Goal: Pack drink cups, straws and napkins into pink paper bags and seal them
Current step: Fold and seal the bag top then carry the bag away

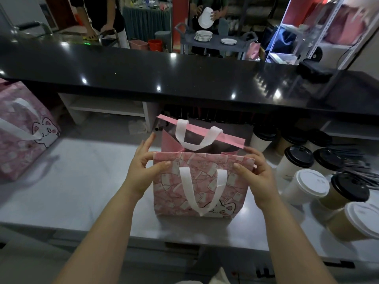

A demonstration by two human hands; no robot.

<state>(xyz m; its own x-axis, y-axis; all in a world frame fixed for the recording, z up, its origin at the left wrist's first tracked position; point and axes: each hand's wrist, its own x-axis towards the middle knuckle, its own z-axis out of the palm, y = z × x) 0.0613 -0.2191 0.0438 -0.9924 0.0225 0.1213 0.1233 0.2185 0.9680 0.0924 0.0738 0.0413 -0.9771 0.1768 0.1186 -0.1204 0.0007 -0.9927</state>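
Pinching pink bag (202, 181) rim, left hand (143, 167), right hand (256, 171) (upright, open-mouthed)

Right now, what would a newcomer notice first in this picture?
A pink cat-print bag stands open mid-counter, its near rim pinched by the left hand and the right hand. On the right, lidded cups crowd together, with black and white lids. A second pink bag sits far left.

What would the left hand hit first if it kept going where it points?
The left hand likely meets the far folded rim of the pink paper bag, near its left corner; depth unclear.
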